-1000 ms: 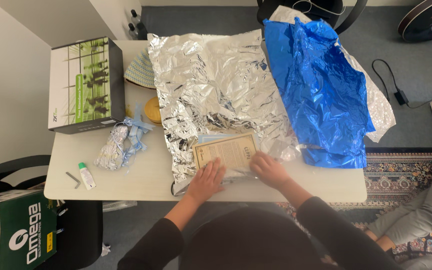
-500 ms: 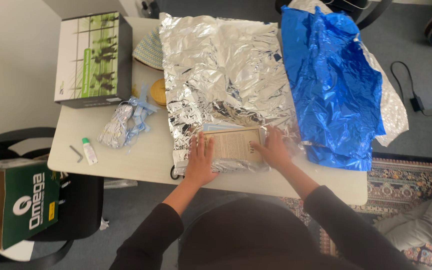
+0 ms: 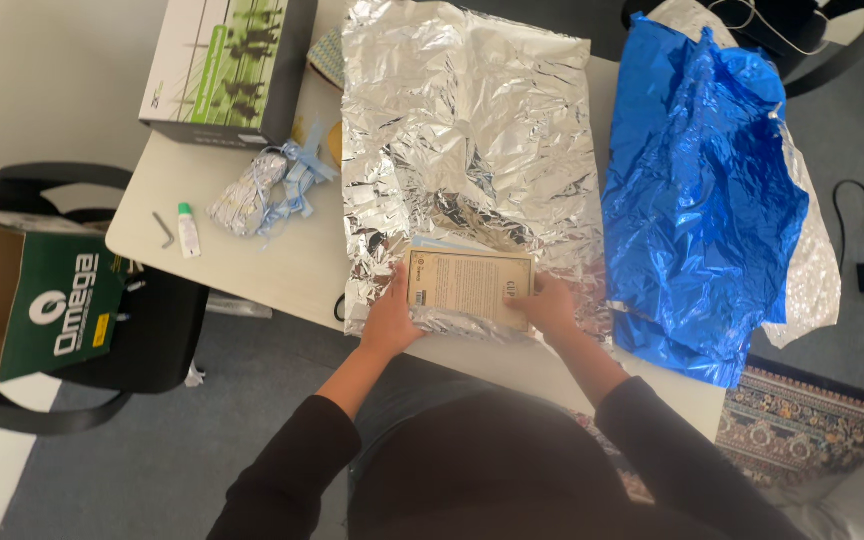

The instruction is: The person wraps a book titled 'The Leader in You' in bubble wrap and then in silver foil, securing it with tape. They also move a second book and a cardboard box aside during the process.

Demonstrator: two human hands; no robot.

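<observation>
Hands: left hand and right hand grip the tan book by its ends.
Progress: book laid on silver foil sheet; foil not yet folded over.

A foil sheet covers the middle of the tabletop, with a flat book on its lower edge. A second sheet lies right of it. Upper left sits a box; below it, a ribbon bundle (a small tube further left).
</observation>
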